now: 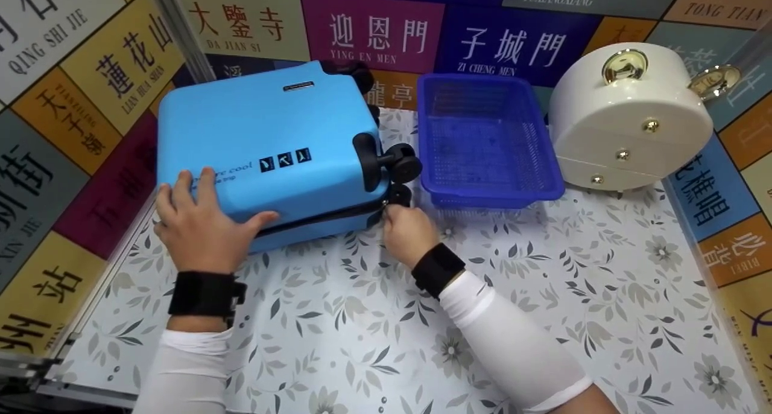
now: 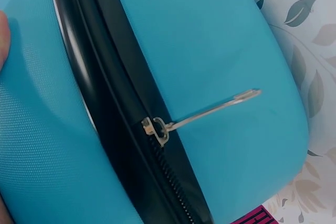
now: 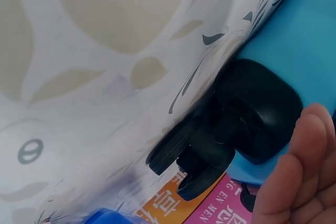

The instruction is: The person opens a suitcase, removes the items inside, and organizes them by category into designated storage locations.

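Head view: the left hand (image 1: 202, 221) lies flat, fingers spread, on the near corner of the blue suitcase (image 1: 271, 142) lying on the floral tabletop (image 1: 543, 281). The right hand (image 1: 407, 233) pinches at the zipper seam by the lower wheel (image 1: 399, 194); a blue basket (image 1: 488, 142) stands just beyond.

Left wrist view: the zipper pull (image 2: 210, 111) juts from the slider, untouched.

Right wrist view: fingertips (image 3: 304, 171) beside a black wheel (image 3: 231, 129); I cannot tell what they grip.

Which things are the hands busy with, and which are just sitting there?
In use:
blue suitcase, lying flat
its zipper pull
left hand, resting on the suitcase
right hand, at the corner by the black wheel

Just sitting there:
blue basket
white round case
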A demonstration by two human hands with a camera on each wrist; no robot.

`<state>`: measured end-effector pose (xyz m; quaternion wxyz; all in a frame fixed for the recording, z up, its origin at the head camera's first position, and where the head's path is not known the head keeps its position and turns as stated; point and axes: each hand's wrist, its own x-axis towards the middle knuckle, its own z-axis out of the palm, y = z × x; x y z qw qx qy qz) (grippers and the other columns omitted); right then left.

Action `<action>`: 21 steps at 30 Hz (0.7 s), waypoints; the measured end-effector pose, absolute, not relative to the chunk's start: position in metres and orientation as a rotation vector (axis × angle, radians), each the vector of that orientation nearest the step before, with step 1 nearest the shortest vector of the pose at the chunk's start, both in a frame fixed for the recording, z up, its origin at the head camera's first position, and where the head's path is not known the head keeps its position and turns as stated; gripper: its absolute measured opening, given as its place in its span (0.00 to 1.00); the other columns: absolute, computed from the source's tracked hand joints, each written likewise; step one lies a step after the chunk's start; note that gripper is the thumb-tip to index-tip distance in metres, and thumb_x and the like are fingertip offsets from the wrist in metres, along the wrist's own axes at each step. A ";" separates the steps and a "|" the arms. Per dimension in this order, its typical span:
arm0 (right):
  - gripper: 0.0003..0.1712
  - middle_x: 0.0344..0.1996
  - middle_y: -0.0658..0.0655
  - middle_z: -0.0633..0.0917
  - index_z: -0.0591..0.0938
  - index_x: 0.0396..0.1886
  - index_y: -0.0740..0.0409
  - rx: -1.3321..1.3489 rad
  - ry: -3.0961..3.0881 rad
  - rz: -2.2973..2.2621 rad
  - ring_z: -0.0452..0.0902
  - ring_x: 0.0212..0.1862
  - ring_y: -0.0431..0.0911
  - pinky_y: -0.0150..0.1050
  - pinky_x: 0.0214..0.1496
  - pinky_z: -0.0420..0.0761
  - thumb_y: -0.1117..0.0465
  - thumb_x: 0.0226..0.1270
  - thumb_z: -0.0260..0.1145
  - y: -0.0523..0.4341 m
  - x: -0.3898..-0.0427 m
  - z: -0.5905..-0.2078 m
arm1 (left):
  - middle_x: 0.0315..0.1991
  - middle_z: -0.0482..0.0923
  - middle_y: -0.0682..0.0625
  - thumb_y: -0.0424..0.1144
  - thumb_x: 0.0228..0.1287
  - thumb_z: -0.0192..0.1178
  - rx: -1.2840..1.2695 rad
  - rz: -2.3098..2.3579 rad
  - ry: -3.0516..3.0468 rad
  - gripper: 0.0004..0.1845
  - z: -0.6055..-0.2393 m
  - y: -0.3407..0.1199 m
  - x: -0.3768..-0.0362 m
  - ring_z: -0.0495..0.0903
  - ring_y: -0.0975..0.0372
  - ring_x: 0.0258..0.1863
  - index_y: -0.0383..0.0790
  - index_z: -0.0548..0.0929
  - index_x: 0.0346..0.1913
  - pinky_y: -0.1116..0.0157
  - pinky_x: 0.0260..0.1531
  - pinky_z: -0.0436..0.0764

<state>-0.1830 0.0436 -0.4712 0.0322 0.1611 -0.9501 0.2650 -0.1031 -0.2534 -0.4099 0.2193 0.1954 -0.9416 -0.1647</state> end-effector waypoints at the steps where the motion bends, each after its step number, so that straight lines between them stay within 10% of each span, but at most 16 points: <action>1: 0.11 0.34 0.59 0.92 0.88 0.38 0.57 0.520 -2.930 0.823 0.89 0.37 0.58 0.55 0.43 0.87 0.63 0.74 0.60 0.041 -0.181 -0.471 | 0.81 0.60 0.36 0.80 0.36 0.75 0.539 -0.454 -2.602 0.68 -0.410 -0.253 -0.103 0.54 0.36 0.80 0.49 0.65 0.81 0.20 0.61 0.66; 21: 0.12 0.32 0.56 0.91 0.88 0.42 0.57 0.848 -2.976 0.777 0.89 0.36 0.54 0.52 0.46 0.87 0.62 0.77 0.58 0.024 -0.168 -0.470 | 0.85 0.52 0.37 0.77 0.41 0.76 0.500 -0.539 -2.652 0.68 -0.401 -0.250 -0.109 0.46 0.35 0.83 0.48 0.60 0.84 0.18 0.65 0.56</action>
